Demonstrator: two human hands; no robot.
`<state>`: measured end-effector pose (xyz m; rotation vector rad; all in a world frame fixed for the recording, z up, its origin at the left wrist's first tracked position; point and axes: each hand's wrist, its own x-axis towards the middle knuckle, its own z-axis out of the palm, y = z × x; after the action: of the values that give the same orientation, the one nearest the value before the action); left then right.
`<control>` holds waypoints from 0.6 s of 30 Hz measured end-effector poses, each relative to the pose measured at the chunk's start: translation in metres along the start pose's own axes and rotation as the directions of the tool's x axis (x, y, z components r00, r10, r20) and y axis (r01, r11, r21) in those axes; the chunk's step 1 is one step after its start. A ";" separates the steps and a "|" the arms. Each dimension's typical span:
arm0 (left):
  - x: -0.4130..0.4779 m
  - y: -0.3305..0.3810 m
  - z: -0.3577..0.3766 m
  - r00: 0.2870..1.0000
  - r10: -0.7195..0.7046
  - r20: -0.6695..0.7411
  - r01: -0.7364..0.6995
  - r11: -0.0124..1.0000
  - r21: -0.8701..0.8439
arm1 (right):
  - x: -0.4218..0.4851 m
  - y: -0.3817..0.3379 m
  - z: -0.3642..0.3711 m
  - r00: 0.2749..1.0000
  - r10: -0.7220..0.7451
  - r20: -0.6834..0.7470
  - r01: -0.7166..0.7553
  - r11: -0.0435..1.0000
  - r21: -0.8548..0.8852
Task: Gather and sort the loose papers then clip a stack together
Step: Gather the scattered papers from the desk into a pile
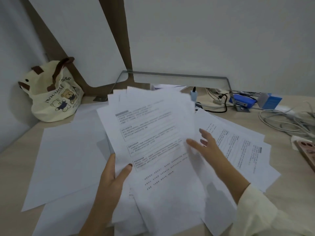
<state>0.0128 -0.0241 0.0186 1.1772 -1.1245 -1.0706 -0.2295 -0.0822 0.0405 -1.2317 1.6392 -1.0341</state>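
My left hand (113, 174) grips a fanned stack of printed white papers (150, 126) by its lower left edge, thumb on top, and holds it tilted above the desk. My right hand (206, 145) hovers at the stack's right edge with fingers straight and spread, touching or nearly touching the top sheet. More loose sheets (238, 147) with printed text lie on the desk under and to the right of that hand. Blank-looking sheets (68, 159) lie spread at the left. No clip is visible.
A cream tote bag (54, 92) with bear prints stands at the back left corner. A glass riser (175, 77) stands at the back, with cables (286, 120), a blue device (242, 101) and a blue box (271, 100) at the right. A patterned object (306, 150) lies at the right edge.
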 end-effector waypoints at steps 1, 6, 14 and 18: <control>0.001 0.009 0.002 1.000 0.027 -0.008 -0.027 0.999 -0.026 | -0.001 -0.006 -0.007 0.998 0.014 0.065 -0.017 0.999 0.047; 0.009 0.050 0.013 0.980 0.196 -0.037 -0.200 0.971 -0.131 | -0.023 -0.032 -0.020 0.965 -0.130 0.229 0.054 0.949 0.310; 0.028 0.087 0.017 0.954 0.299 -0.006 -0.296 0.942 -0.158 | -0.044 -0.047 -0.033 0.947 -0.271 0.172 0.191 0.906 0.378; 0.024 0.095 0.024 0.971 0.233 0.042 -0.221 0.954 -0.201 | -0.051 -0.051 -0.035 0.934 -0.308 0.180 0.219 0.893 0.394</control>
<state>-0.0047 -0.0429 0.1167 0.8417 -1.1473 -1.0208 -0.2375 -0.0376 0.1065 -1.2849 1.0506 -1.2423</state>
